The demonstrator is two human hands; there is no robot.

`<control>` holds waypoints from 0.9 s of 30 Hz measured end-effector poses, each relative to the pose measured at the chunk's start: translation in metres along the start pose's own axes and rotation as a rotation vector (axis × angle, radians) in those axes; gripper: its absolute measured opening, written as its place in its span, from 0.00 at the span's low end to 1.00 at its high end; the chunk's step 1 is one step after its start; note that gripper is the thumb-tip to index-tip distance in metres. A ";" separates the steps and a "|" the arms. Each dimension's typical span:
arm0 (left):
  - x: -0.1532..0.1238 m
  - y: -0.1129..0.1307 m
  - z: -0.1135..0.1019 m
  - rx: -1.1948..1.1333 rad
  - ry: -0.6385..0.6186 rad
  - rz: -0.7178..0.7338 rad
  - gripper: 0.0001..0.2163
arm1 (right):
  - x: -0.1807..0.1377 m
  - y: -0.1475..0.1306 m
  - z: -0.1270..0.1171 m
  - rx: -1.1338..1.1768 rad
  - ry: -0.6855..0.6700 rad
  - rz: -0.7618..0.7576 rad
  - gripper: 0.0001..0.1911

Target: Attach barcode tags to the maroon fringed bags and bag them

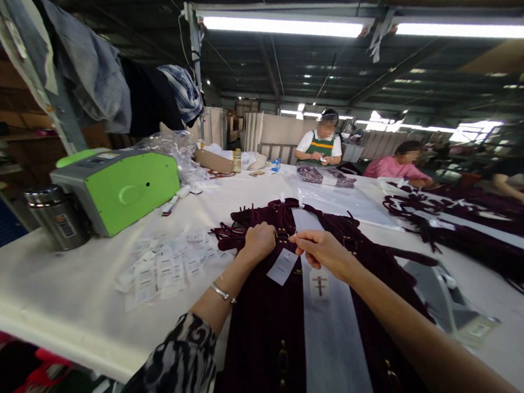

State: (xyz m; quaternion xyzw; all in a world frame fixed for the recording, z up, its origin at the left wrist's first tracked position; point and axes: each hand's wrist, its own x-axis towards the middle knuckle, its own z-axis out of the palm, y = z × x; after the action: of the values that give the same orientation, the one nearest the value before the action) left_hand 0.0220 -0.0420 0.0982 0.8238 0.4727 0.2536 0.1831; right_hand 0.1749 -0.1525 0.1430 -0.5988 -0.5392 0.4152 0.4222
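A dark maroon garment point(264, 331) with brass-coloured buckles lies in front of me, a pale strip point(333, 349) running down its middle. My left hand point(260, 243) is closed on the garment near its upper edge, beside small metal fittings. Just to the right, my right hand point(324, 252) pinches with thumb and forefinger; what sits between the fingertips is too small to make out. A white hang tag point(283, 267) rests on the garment between and below both hands. Under the right hand is another tag point(319, 285) with a reddish mark.
Many printed labels point(158, 270) are spread on the white table point(67, 281) at left. Behind them stand a steel flask point(57, 220) and a green-and-grey machine point(123, 187). More maroon garments point(480, 226) lie at right, near a grey device point(455, 302). Co-workers sit beyond.
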 end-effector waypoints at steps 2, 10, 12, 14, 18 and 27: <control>0.008 -0.006 0.008 -0.071 -0.017 -0.011 0.11 | 0.020 0.004 0.006 -0.161 0.010 0.032 0.09; 0.019 -0.026 0.021 -0.512 -0.092 0.003 0.16 | 0.057 0.019 0.010 -0.426 0.074 0.111 0.08; 0.018 -0.028 0.024 -0.580 -0.092 -0.008 0.16 | 0.058 0.022 0.008 -0.435 0.073 0.120 0.10; 0.017 -0.029 0.027 -0.628 -0.089 -0.016 0.16 | 0.058 0.023 0.006 -0.424 0.062 0.126 0.10; 0.017 -0.033 0.031 -0.670 -0.088 -0.018 0.16 | 0.054 0.018 0.003 -0.424 0.049 0.120 0.09; 0.017 -0.039 0.037 -0.714 -0.082 0.000 0.15 | 0.051 0.006 0.008 -0.918 0.096 -0.027 0.15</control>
State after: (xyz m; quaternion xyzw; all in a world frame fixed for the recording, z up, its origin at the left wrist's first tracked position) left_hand 0.0246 -0.0104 0.0521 0.7172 0.3466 0.3696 0.4784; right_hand 0.1725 -0.1012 0.1330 -0.7354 -0.6548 0.0996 0.1432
